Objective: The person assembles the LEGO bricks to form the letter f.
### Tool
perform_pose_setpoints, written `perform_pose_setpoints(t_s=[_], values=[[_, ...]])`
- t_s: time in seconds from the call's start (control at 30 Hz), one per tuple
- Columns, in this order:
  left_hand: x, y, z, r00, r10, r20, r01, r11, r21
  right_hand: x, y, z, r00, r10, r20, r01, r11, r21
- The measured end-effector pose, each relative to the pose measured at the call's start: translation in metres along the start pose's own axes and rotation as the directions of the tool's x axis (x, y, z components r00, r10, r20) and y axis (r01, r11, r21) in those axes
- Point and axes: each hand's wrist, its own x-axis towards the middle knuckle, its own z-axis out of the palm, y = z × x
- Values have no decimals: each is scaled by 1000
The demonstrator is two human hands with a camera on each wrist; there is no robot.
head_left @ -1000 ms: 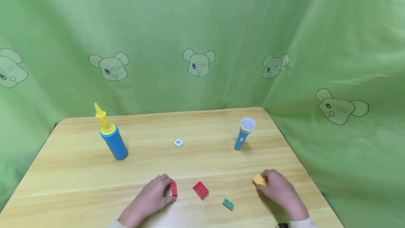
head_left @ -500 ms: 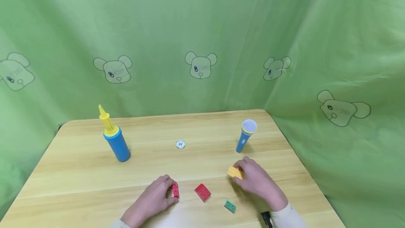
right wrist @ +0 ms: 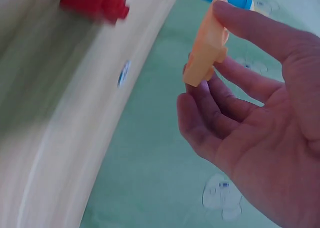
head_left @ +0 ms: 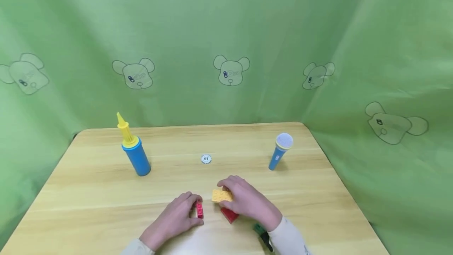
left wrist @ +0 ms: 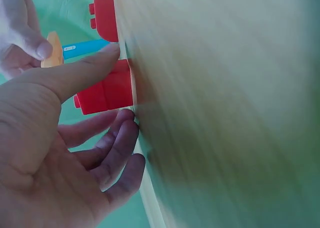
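Observation:
My left hand (head_left: 177, 216) rests at the table's near side, thumb and index finger around a small red toy brick (head_left: 199, 210) with studs. In the left wrist view that brick (left wrist: 107, 93) sits on the tabletop, partly covered by the thumb. My right hand (head_left: 249, 204) pinches a yellow-orange studded brick (head_left: 221, 196), which the right wrist view shows held on edge (right wrist: 205, 50) above the table. Below the right hand lies a second red brick (head_left: 230, 215), partly hidden by the hand. A green brick (head_left: 259, 229) lies by the right wrist, partly covered by a black strap.
A blue hand pump (head_left: 137, 156) with a yellow nozzle stands at the back left. Toward the back right is a blue toy microphone (head_left: 279, 150). Between them lies a white chip (head_left: 206, 159) marked 10. A green curtain (head_left: 226, 19) encloses the wooden table (head_left: 170, 145).
My right hand has carried the yellow-orange brick leftward from the table's right side to above the second red brick. My left hand has stayed around the small red brick; the view has shifted slightly.

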Motion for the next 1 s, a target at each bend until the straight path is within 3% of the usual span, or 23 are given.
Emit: perform_pose_setpoints(t_s=[0.2, 0.37, 0.53, 0.8, 1.0], values=[[-3, 1, -1, 998, -44, 41, 46, 998, -48, 7, -12, 17, 996, -93, 9, 93, 996, -15], [-4, -2, -3, 999, -24, 35, 25, 999, -31, 10, -21, 25, 986, -162, 28, 164, 984, -68], [-2, -4, -4, 1000, 11, 20, -11, 1000, -11, 14, -26, 31, 981, -192, 22, 194, 976, -99], [0, -7, -4, 999, 52, 14, -51, 997, -55, 14, -30, 38, 977, -210, 35, 212, 970, -119], [1, -9, -5, 999, 35, 20, -33, 996, -82, 16, -33, 41, 974, -228, 15, 228, 962, -149]])
